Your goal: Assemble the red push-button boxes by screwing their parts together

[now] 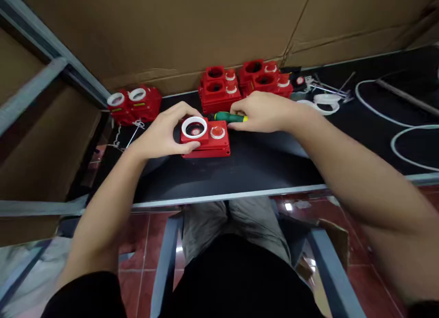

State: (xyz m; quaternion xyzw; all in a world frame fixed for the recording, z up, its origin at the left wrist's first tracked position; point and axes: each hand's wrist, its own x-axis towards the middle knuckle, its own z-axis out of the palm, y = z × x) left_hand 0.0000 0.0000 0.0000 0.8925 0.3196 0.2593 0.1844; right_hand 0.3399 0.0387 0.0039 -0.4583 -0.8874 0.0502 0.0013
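A red plastic box (pixel 206 150) with a white ring (pixel 194 127) and a round red knob (pixel 217 132) on top sits on the black bench. My left hand (pixel 168 130) grips its left side, the fingers behind and the thumb at the front of the ring. My right hand (pixel 259 112) is closed around a screwdriver (pixel 228 117) with a green and yellow handle, just behind the box's right end. The screwdriver's tip is hard to make out near the box's back edge.
Several similar red boxes (pixel 219 101) stand along the cardboard wall, and more with white rings (pixel 137 95) are at the left. Loose white rings (pixel 322 105), thin metal rods and a white cable (pixel 394 140) lie right on the bench (pixel 219 181). A metal frame (pixel 61 66) borders the left side.
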